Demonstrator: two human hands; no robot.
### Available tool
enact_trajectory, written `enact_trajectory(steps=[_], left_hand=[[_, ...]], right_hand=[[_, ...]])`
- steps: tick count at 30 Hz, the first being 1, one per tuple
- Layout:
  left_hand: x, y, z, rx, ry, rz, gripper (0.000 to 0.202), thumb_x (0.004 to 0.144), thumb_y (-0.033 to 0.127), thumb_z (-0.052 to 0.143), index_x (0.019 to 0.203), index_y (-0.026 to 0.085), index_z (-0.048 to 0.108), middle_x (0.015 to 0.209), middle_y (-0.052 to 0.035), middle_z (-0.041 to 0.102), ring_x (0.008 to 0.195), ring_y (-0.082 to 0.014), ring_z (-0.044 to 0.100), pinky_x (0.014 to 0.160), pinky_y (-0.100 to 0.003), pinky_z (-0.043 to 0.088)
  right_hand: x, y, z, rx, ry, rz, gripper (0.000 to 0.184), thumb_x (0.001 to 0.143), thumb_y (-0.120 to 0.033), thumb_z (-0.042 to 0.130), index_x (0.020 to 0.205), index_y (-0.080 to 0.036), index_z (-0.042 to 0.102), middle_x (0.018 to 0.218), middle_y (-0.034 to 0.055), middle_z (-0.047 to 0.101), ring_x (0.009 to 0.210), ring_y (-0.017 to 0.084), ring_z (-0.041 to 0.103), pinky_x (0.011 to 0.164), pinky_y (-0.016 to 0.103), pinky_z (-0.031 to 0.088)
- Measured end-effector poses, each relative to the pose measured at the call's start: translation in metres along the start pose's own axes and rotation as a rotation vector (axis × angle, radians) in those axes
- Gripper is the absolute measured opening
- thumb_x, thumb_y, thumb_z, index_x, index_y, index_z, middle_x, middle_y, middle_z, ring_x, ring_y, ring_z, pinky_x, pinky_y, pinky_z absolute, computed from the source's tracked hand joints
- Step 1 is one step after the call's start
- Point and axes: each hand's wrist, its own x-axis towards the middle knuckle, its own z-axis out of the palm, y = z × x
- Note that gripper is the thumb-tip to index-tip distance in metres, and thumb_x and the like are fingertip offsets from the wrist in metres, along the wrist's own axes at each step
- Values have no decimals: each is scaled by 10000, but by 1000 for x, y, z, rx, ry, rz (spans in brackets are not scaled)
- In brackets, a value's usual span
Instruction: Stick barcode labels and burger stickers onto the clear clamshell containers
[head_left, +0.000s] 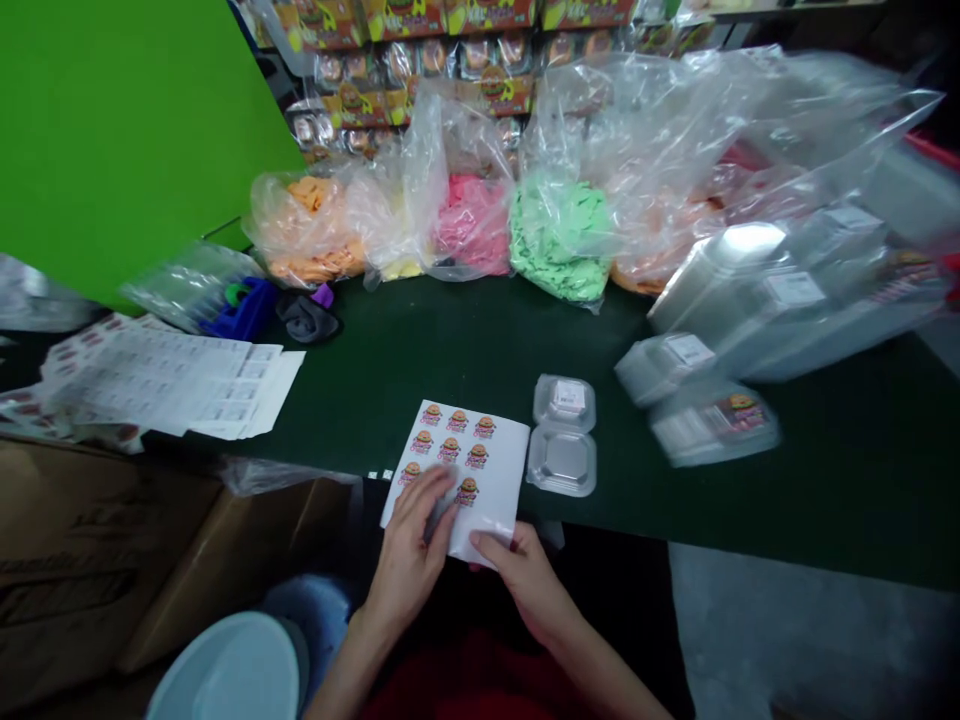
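A white sticker sheet (491, 455) printed with burger stickers lies at the near edge of the dark green table (465, 340). My left hand (411, 545) rests on its lower left part, fingers bent and pressed on the paper near one sticker. My right hand (525, 575) pinches the sheet's near edge between thumb and fingers. Just right of the sheet sits an open clear plastic clamshell box (564, 436), empty, with a label on its lid.
Clear bags of orange (315, 230), pink (472, 222) and green (559, 235) pieces line the back. Stacks of clear clamshells (757, 290) lie at the right. Label sheets (165, 375) spread on the left, cardboard boxes (90, 560) below them, a white bucket (232, 670) near my knee.
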Motion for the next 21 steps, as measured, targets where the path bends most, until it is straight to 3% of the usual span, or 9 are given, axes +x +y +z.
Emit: enact_trajectory(steps=[2,4,6,8,16,21], left_hand=[[2,4,-12,-24,-34,35,217,1037,277,626,1201,271,767,1268,-87,786,1213,-266,736,1071,-476,601],[5,5,-22,-6,-70,85,163,1028,284,653,1107,269,795,1117,-71,820,1057,-247,779,974,-433,636],[9,6,-27,35,-97,131,156,1030,276,654,1084,264,799,1065,-60,828,987,-239,790,941,-425,639],[13,5,-28,73,-129,164,160,1031,256,646,1086,261,796,1066,-54,832,975,-241,794,944,-435,633],[26,8,-19,143,-171,224,166,1006,171,593,995,224,750,975,-58,809,910,-234,762,907,-409,615],[25,12,-16,-5,-88,43,172,1020,224,550,901,221,674,912,-40,749,837,-191,707,837,-334,573]], right_hand=[[-1,-11,5,-120,-59,-69,349,763,-451,850,918,-139,841,871,77,825,744,231,714,695,340,590],[-1,-20,7,-227,-135,-144,276,841,-384,768,973,-157,850,937,70,837,855,265,749,827,381,606],[-1,-28,9,-301,-177,-215,262,883,-322,706,1051,-181,848,1030,66,844,998,296,765,970,422,587],[0,-32,10,-366,-177,-267,268,893,-286,668,1074,-191,841,1057,66,845,1044,305,766,1010,435,578],[7,-33,2,-502,-152,-291,200,844,-273,655,897,-170,817,866,34,817,809,242,730,830,358,596],[6,-24,-4,-392,-66,-183,189,779,-304,713,859,-160,806,833,46,798,781,245,711,742,336,584]])
